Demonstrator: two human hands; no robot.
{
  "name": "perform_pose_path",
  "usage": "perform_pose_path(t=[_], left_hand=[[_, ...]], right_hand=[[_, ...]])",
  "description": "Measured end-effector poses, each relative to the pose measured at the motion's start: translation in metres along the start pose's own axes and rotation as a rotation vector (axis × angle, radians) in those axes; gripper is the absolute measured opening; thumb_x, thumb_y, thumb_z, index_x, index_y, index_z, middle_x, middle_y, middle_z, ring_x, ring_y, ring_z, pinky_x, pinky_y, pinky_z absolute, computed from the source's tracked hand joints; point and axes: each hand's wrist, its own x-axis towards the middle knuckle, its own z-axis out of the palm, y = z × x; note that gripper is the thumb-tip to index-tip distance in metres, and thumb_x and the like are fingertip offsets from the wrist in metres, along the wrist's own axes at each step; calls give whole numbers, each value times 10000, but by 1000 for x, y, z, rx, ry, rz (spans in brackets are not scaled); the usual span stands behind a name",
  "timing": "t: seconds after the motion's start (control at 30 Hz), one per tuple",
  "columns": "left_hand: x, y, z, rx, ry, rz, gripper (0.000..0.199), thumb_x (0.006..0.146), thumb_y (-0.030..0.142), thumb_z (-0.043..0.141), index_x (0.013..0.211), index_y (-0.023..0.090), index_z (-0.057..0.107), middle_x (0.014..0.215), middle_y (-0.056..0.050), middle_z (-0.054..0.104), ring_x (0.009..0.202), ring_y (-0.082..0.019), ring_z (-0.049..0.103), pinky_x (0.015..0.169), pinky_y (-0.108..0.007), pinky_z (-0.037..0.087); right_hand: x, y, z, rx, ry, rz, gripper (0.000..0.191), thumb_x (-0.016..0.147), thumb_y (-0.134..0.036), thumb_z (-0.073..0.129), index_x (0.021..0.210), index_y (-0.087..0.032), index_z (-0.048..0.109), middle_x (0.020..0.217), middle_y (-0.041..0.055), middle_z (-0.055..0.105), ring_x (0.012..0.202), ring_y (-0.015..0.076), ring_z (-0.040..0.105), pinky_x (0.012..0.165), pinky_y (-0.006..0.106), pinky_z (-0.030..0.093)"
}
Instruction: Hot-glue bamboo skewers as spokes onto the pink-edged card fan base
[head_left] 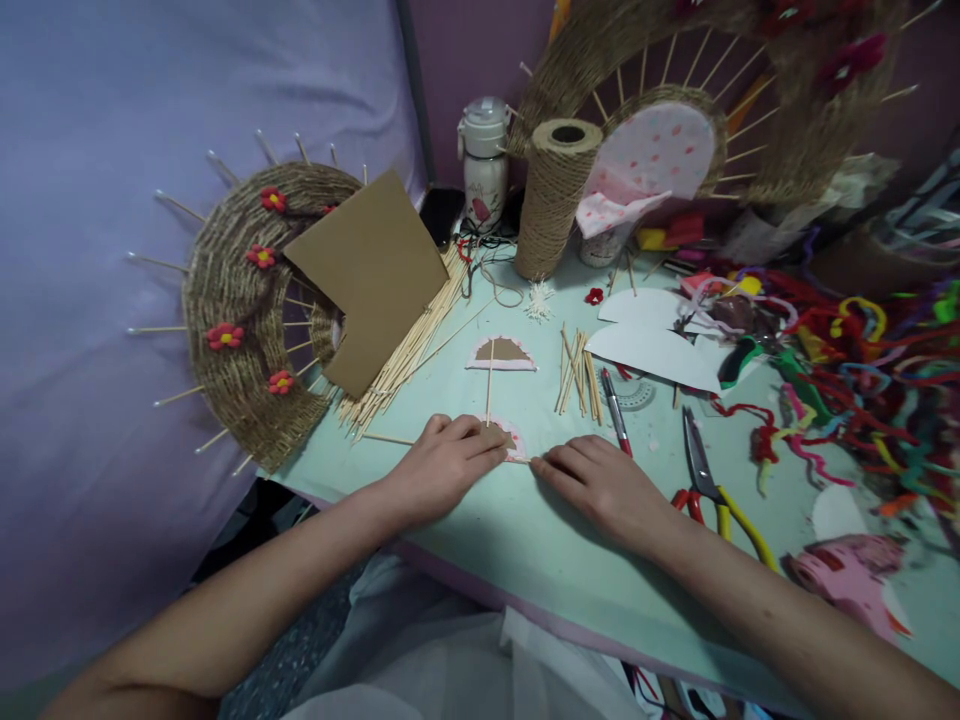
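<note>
My left hand (450, 465) has its fingers bent over a small half-round cardboard piece (516, 440) edged with pink patterned cloth, pressing it to the table. A thin wooden stick (386, 438) runs sideways under this hand along the piece's straight edge. At the stick's right end, the fingertips of my right hand (600, 490) are closed together. Another stick (490, 390) points away from the piece to a second half-round cardboard piece (502, 350) with a pale pink border. My left fingers hide part of the nearer piece.
Bundled sticks (405, 350) lie under bent cardboard (367, 270) beside a woven twine fan (225, 300). A twine spool (555, 200) and a bottle (484, 165) stand behind. Rightward are a pen (615, 405), scissors (697, 455), yellow-handled pliers (742, 520) and colourful pipe cleaners (862, 380).
</note>
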Motion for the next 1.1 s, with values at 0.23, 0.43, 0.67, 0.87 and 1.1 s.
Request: perform_pose_path(t=[0.23, 0.43, 0.67, 0.87, 1.1], left_hand=[[-2, -3, 5, 14, 45, 12, 307, 1037, 235, 415, 1292, 258, 583, 1422, 3, 578, 1172, -216, 455, 800, -370, 257], [-1, -3, 7, 16, 54, 14, 306, 1037, 246, 416, 1294, 258, 583, 1400, -7, 597, 1140, -219, 467, 786, -370, 254], [-2, -3, 7, 22, 43, 18, 312, 1040, 237, 402, 1292, 258, 584, 1401, -22, 596, 1143, -230, 468, 787, -371, 250], [-1, -4, 9, 13, 49, 20, 310, 1039, 237, 408, 1291, 258, 586, 1406, -6, 594, 1142, -227, 462, 788, -372, 249], [-1, -3, 6, 15, 26, 11, 315, 1043, 241, 401, 1301, 268, 582, 1424, 4, 578, 1147, -222, 461, 791, -371, 248]], right_hand=[[1, -1, 1, 9, 19, 0, 257, 997, -131, 429, 1101, -87, 660, 862, 108, 680, 782, 204, 552, 680, 345, 392], [1, -2, 1, 4, 3, 9, 290, 1011, -141, 387, 1103, -102, 659, 865, 106, 678, 784, 203, 539, 687, 342, 374], [2, -4, 0, -10, -10, 7, 285, 998, -126, 399, 1090, -73, 664, 849, 102, 665, 770, 212, 525, 679, 348, 363], [3, -5, -1, -17, -14, 8, 270, 991, -122, 417, 1089, -79, 665, 840, 97, 660, 766, 205, 516, 684, 346, 353], [3, -4, -2, -18, -35, 8, 257, 985, -122, 433, 1081, -84, 668, 831, 94, 655, 766, 205, 518, 682, 344, 349]])
